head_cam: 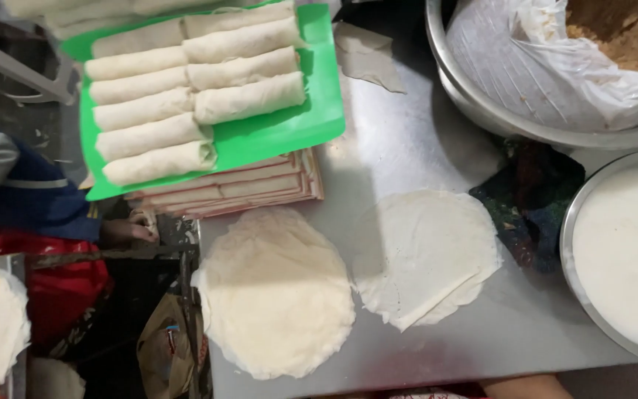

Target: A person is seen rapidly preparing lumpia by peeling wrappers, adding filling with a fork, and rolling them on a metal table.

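Observation:
A thick stack of round pale wrappers (275,292) lies at the near left corner of the steel table (407,140). Beside it on the right, a single thin wrapper (426,255) is spread flat with its lower edge folded over. A green tray (319,125) at the back left holds two rows of rolled-up wrappers (193,89). Only a sliver of skin (515,387) shows at the bottom edge, just below the single wrapper; I cannot tell whether it is my right hand or my arm. My left hand is out of view.
The green tray rests on flat pinkish boards (238,188). A steel bowl (481,103) holds a plastic bag of brown filling (629,29). Another bowl (566,244) holds white paste, with a dark cloth (529,196) beside it. Another person's hand (123,230) and blue sleeve (31,199) are at left.

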